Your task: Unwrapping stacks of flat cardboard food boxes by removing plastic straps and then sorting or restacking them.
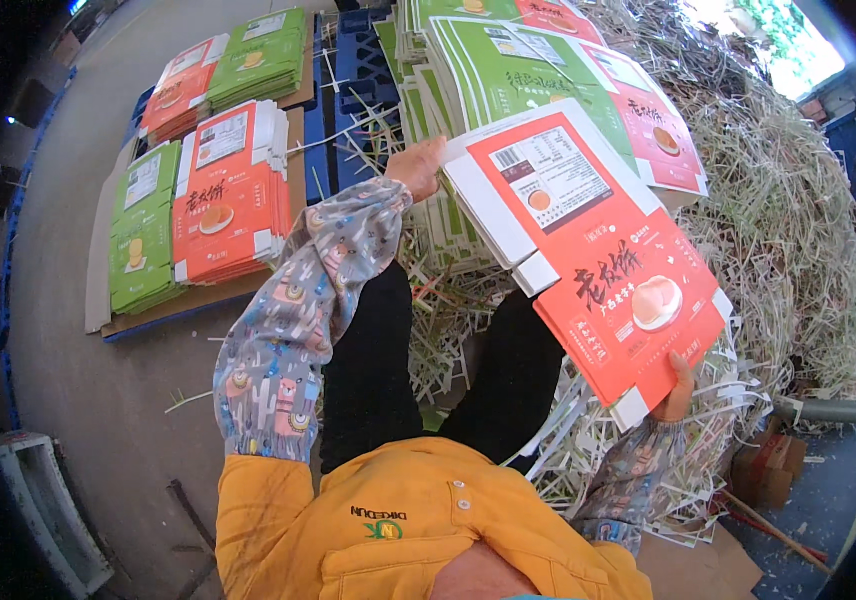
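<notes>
Head view. A grey workshop floor (163,370) extends along the left; a large mound of shredded paper strips (783,240) occupies the right. At upper left, near red stack (216,215), near green stack (143,230), far red stack (183,85) and far green stack (258,55) rest, lying flat, on cardboard over a blue base. At top centre lies a looser pile of green and red blanks (513,75), with strips scattered about it.

The red-and-white carton blanks (598,260) are held up before the person, right of centre, overlapping that pile in view; the sheet count cannot be told. The left hand (418,170) pinches their upper left corner; the right hand (678,390) grasps the lower right edge, thumb above, remaining fingers hidden.

The work appears partway along: four stacks seem formed, while the held blanks and the looser pile seem left to place. The long axis runs obliquely from upper left to lower right, printed face upward, label end farthest from the person.
</notes>
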A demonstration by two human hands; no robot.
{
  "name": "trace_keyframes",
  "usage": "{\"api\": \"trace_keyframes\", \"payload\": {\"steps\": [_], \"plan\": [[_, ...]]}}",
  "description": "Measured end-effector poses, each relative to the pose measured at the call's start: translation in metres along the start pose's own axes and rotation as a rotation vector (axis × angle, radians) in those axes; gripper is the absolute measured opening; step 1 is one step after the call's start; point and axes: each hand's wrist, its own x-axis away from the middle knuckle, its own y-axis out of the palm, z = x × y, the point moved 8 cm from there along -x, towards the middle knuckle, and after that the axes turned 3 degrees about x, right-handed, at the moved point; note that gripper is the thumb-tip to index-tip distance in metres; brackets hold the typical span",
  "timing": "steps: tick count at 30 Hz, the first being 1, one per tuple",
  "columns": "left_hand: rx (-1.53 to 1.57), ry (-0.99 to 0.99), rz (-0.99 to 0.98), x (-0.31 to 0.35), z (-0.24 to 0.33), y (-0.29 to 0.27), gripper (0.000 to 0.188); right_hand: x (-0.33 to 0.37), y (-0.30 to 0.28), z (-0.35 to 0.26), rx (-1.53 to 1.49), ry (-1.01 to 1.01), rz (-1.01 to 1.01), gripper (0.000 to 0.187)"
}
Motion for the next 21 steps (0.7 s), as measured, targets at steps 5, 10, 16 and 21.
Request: {"api": "trace_keyframes", "payload": {"steps": [5, 10, 16, 21], "plan": [[-0.038, 0.135, 0.114, -0.014, -0.010, -0.022, 0.030, -0.003, -0.009, -0.002, 0.094, -0.052, 0.013, 0.049], [-0.601, 0.197, 0.590, -0.049, -0.013, -0.120, 0.010, 0.006, -0.018, -0.001, -0.110, -0.035, 0.075, 0.060], [-0.593, 0.116, 0.968, -0.076, 0.023, -0.153, 0.012, 0.006, -0.022, 0.017, -0.058, -0.039, -0.057, 0.060], [-0.524, 0.219, 0.572, -0.044, 0.015, -0.123, 0.055, 0.017, -0.021, 0.056, -0.146, 0.028, 0.026, 0.049]]}}
